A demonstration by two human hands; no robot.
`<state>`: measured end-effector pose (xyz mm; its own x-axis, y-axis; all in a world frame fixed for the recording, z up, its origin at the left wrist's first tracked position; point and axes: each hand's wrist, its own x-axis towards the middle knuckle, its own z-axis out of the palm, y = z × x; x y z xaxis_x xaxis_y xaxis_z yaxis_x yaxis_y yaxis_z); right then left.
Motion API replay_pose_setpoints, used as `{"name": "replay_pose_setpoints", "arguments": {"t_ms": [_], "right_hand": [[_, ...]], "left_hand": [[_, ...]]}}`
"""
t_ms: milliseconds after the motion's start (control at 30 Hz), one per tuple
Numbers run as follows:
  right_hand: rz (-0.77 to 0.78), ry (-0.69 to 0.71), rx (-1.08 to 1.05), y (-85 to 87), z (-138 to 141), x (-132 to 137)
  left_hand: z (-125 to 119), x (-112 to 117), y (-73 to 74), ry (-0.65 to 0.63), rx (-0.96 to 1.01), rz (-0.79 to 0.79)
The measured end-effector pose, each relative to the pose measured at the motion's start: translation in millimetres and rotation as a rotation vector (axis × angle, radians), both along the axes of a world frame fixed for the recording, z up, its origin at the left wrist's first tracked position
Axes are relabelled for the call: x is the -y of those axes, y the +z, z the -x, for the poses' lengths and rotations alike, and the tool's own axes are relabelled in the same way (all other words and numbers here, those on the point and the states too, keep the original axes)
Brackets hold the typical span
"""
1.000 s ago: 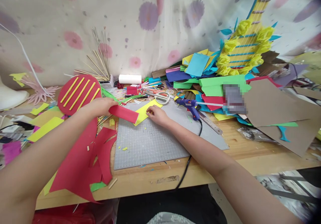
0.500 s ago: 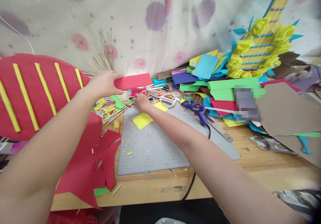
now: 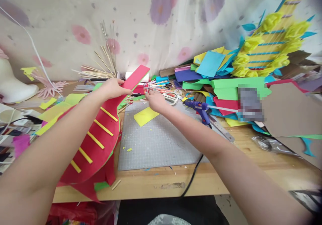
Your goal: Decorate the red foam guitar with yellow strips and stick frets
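Left hand (image 3: 114, 90) was closed on a red guitar-shaped piece (image 3: 98, 132), gripping it at the neck, thumb on the near side. The piece stood at the left of the work area, just beside the left edge of a grey cutting mat (image 3: 156, 147), with its rounded body toward the near left and its straight, square-ended neck pointing far and right. Front face: plain matt red. Five yellow strips (image 3: 96, 140) showed on the body, roughly parallel and set slantwise in a spaced row; the left forearm hid part of the face. A thin green edge (image 3: 110, 154) followed the curve on the right side. The hand covered the place where neck met body. Could not tell whether the body rested on the red scraps (image 3: 110, 171) below it.

Right hand (image 3: 155, 100) was apart from the left, over the far part of the mat, fingers bent. Could not tell whether it gripped anything. It was just beside white-handled scissors (image 3: 173, 99) and partly over a yellow sheet (image 3: 144, 117). A blue glue gun (image 3: 198, 108) lay farther right.
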<state>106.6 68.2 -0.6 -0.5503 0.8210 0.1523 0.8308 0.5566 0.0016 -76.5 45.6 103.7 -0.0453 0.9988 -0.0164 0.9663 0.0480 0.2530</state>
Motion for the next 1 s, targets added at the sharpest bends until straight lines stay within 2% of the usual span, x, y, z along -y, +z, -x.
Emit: {"name": "replay_pose_setpoints", "arguments": {"t_ms": [167,300,433,633,833,900,1000], "right_hand": [[0.219,-0.149,0.092,-0.4,-78.9,43.2],[0.3,-0.259,0.045,-12.4,-114.0,64.6],[0.293,-0.331,0.022,-24.7,-119.6,73.3],[0.199,-0.324,-0.09,-39.7,-113.5,76.4],[0.249,-0.489,-0.191,-43.3,-112.6,80.0],[0.241,-0.5,-0.237,-42.9,-112.8,80.4],[0.228,-0.407,-0.351,-42.1,-112.5,79.9]], "left_hand": [[-20.0,7.5,-20.6,0.001,-0.055,0.088],[-35.0,12.2,-41.1,0.005,-0.029,0.149],[-42.1,11.9,-61.7,0.045,-0.036,0.146],[-43.1,13.2,-79.6,0.061,-0.038,0.154],[-34.6,8.5,-101.1,0.039,0.077,0.162],[-27.1,5.5,-103.3,0.056,0.165,0.108],[-11.2,4.9,-95.3,0.143,0.238,-0.038]]}}
